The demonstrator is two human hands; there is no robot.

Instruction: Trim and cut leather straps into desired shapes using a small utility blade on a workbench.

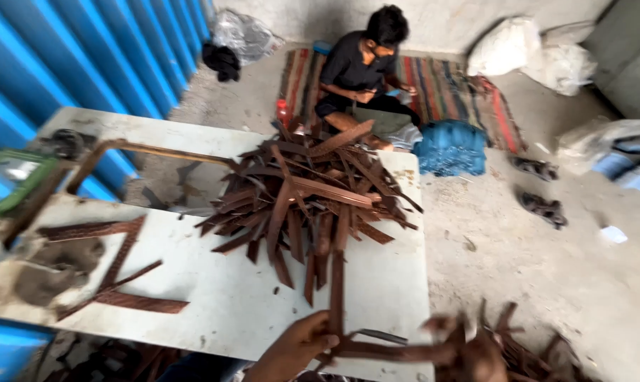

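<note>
Head camera, looking down over a white work table: your left hand sits at the table's near edge, its fingers closed together around a brown leather strip. That strip's long axis runs straight away from your fingertips, pointing up the table toward the heap of brown strips piled just beyond it. Your right hand is blurred at the lower edge, right of your left fingers; a second strip lies crosswise between the two hands, its long axis left to right, but whether those right fingers are clamped on it you cannot tell from the blur.

Left of your fingers, a few loose strips lie flat on the table, well apart from the heap. Further left stands a machine with a green part.

Beyond the heap, another person sits on a striped mat, a blue bundle just beside them. White sacks rest against the far wall, and a clear plastic bag sits by the blue corrugated wall. A pair of sandals lies on the concrete floor to the right.
</note>
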